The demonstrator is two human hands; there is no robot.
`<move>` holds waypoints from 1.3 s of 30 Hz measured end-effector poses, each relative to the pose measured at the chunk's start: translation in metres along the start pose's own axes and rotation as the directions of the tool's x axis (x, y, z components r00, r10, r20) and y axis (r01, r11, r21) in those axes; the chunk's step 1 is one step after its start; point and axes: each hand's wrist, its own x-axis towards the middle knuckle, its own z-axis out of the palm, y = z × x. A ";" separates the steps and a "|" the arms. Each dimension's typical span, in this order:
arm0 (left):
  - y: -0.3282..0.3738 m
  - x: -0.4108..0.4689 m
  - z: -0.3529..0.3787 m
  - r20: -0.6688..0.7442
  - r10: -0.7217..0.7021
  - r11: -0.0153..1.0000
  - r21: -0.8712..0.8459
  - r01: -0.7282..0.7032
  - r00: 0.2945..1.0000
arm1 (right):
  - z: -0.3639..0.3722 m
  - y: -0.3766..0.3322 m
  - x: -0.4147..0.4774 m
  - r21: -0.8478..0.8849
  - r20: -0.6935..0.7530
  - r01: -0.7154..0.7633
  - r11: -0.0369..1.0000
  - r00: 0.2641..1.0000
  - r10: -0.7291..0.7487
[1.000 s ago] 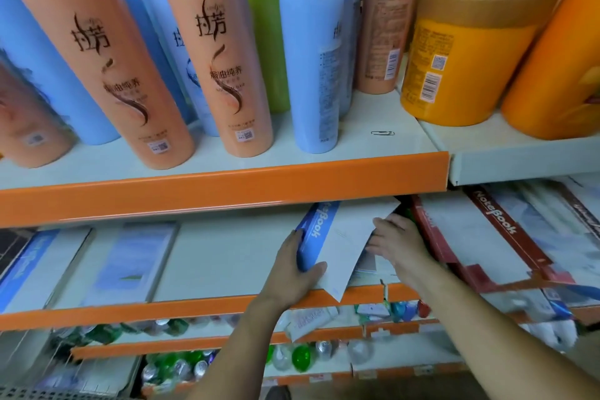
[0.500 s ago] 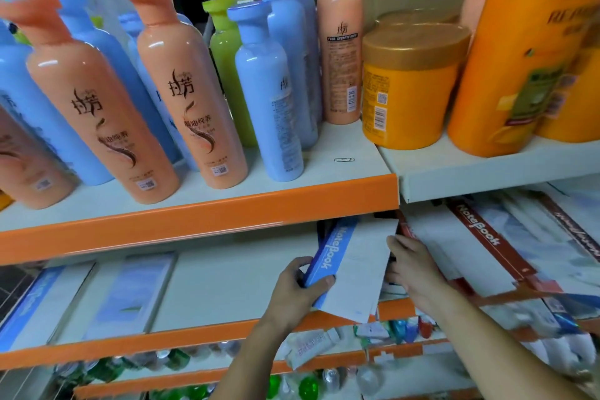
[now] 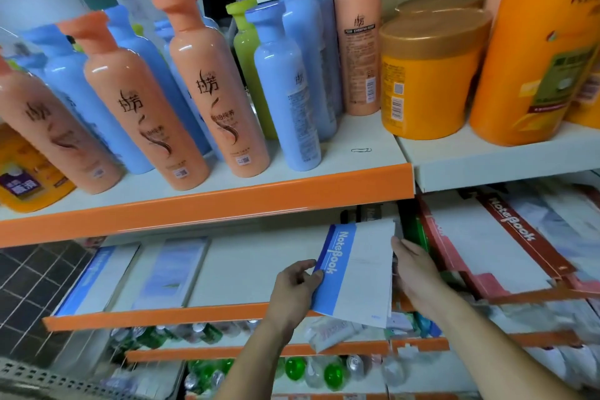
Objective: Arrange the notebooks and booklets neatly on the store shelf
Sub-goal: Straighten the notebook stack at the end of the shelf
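A white notebook with a blue "NoteBook" spine (image 3: 358, 273) is held tilted over the front lip of the middle shelf (image 3: 181, 315). My left hand (image 3: 293, 291) grips its blue spine edge, thumb on top. My right hand (image 3: 414, 269) holds its right edge, fingers behind the cover. Two more blue-and-white notebooks (image 3: 97, 276) (image 3: 172, 271) lie flat on the same shelf to the left. Red "NoteBook" booklets (image 3: 493, 243) lie stacked on the shelf section to the right.
The upper shelf (image 3: 292, 191) carries peach, blue and green shampoo bottles (image 3: 214, 107), an orange tub (image 3: 425, 78) and a big orange bottle (image 3: 535, 52). Lower shelves hold green and clear bottles (image 3: 295, 367). Dark tiled floor shows at left.
The view has tilted up, so hands and notebook sit lower in frame. The notebook has been drawn a little further out of the shelf and turned more upright between both hands.
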 end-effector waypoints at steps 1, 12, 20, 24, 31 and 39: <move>-0.001 -0.002 -0.005 -0.003 0.000 1.000 -0.007 0.000 1.000 | 0.006 -0.001 -0.001 0.002 0.018 0.002 1.000 1.000 -0.002; -0.003 -0.025 -0.072 -0.286 0.158 0.985 -0.022 -0.171 0.945 | 0.097 0.005 -0.013 -0.054 0.150 0.032 0.998 0.988 -0.023; -0.023 -0.031 -0.176 -0.358 0.176 0.977 -0.051 -0.207 0.917 | 0.201 0.010 -0.047 -0.081 0.223 0.085 0.993 0.973 -0.066; -0.040 -0.035 -0.248 -0.342 0.162 0.978 -0.072 -0.198 0.925 | 0.267 0.022 -0.067 -0.066 0.247 0.102 0.993 0.966 -0.083; -0.063 -0.043 -0.350 -0.346 0.185 0.974 -0.058 -0.218 0.920 | 0.361 0.049 -0.087 -0.145 0.358 0.131 0.981 0.931 -0.071; -0.079 -0.031 -0.405 -0.348 0.146 0.980 -0.075 -0.182 0.926 | 0.410 0.061 -0.087 -0.204 0.272 0.148 0.968 0.958 -0.090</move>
